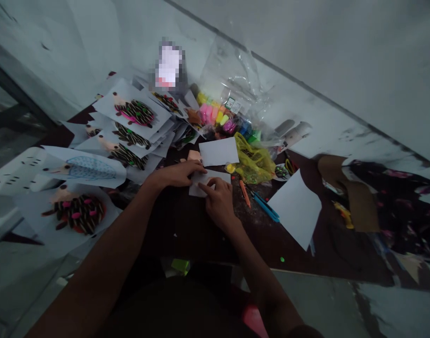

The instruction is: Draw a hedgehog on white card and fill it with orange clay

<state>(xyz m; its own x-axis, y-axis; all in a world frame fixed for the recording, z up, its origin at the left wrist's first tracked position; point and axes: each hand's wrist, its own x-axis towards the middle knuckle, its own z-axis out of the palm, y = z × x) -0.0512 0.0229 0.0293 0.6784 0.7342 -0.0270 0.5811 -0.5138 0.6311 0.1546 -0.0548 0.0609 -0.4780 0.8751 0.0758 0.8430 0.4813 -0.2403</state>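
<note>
Two pale, scuffed wall panels [344, 80] fill the top of my feed, split by a dark diagonal seam, and a pale floor [316, 300] shows below the table's near edge. The dark wooden table [179, 234] runs across the frame, speckled with worn patches. Printed hedgehog craft sheets [132, 110] overlap in a heap along its left side, most decorated with dark spines, and one is only a blue outline. Behind them I can make out a clear plastic bag [229, 70] and bright packs of modelling clay [213, 115]; a pixelated patch hides one item. On the right sit floral fabric [394, 206], brown cardboard [360, 199] and a large white sheet [295, 209]. Nearer the middle are a yellow mesh bag [253, 162], a white card [219, 151], an orange pencil [245, 193] and a blue-handled tool [266, 206].

Both hands sit at the table's centre, on a small white paper [209, 177]. My view shows the left hand [176, 173] with its fingers stretched across the paper's far edge, and the right hand [218, 202] curled, index finger pressing on top. I cannot tell whether either one is pinching it.
</note>
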